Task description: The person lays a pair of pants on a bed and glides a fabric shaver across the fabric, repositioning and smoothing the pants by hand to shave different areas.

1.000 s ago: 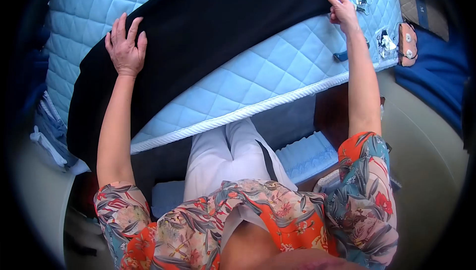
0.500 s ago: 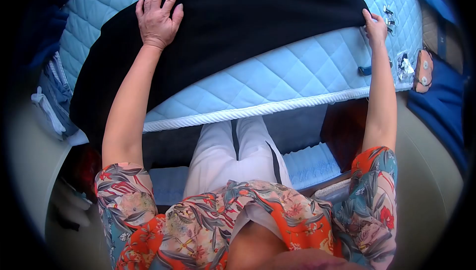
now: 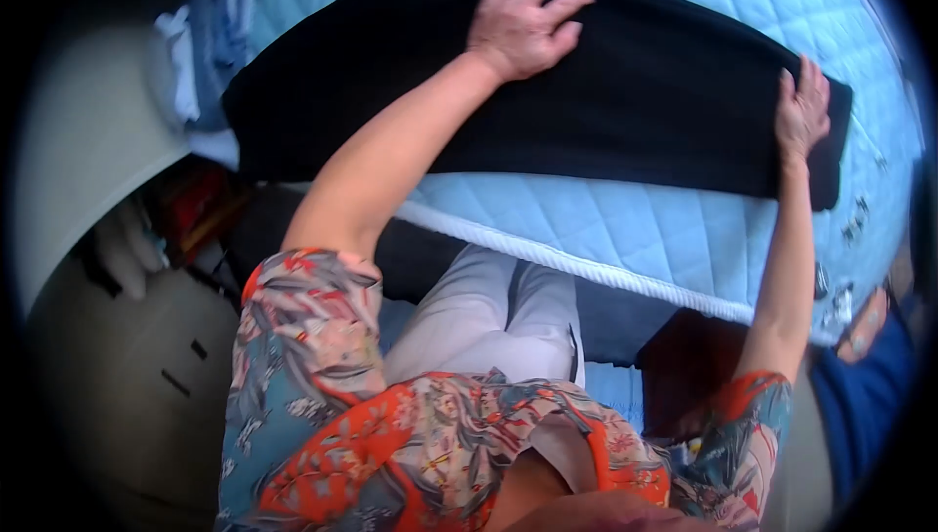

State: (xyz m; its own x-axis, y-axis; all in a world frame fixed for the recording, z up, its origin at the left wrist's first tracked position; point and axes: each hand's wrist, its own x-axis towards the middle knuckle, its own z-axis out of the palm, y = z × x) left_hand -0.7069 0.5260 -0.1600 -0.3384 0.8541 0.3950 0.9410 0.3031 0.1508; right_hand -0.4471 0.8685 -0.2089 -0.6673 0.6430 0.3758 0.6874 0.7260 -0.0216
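A long black cloth [image 3: 645, 92] lies across a light blue quilted cover [image 3: 606, 205]. My left hand [image 3: 523, 24] rests on the cloth near its upper edge, fingers spread, holding nothing. Near the cloth's right end, my right hand [image 3: 803, 112] lies on it with the thumb apart from the fingers. The whole of the black cloth shows, its right edge just beyond my right hand and its left end hanging near the cover's edge.
Small metal clips [image 3: 856, 221] lie on the cover at the right, with an orange-pink object [image 3: 865, 325] below them. Folded blue and white clothes [image 3: 210, 53] sit at the left. Dark blue fabric [image 3: 855, 405] hangs at the lower right.
The view has turned to the right. My right hand has let go of the cloth's corner and now lies flat on it. My left hand has moved right along the cloth, still spread.
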